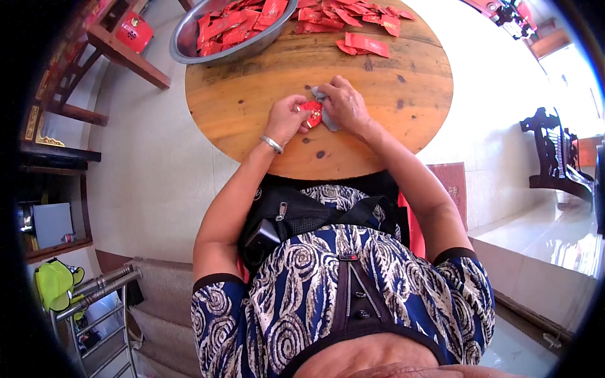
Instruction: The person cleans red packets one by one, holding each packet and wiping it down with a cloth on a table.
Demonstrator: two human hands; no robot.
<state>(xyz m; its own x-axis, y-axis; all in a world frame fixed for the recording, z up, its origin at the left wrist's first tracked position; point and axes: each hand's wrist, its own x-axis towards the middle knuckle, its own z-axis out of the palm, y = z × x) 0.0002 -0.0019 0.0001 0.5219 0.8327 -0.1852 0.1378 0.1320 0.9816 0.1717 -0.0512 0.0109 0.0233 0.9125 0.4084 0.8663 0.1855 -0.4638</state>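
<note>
Over the near half of the round wooden table (252,129), my left hand (288,120) grips a small red packet (311,114) by its left side. My right hand (343,106) is closed on a grey cloth (329,121), which lies against the packet's right edge. Some of the cloth is hidden under the right fingers. Both hands are close together, with the packet between them. Farther back, a metal basin (183,51) holds many red packets (236,28). More red packets (340,14) lie heaped at the table's far side, and a few (367,44) sit apart nearer me.
A wooden stand (120,50) with a red item (134,33) is at the upper left. Lower left, a metal railing (104,293) runs beside steps, with a yellow-green cap (55,283) on it. A dark carved chair (554,151) stands at the right.
</note>
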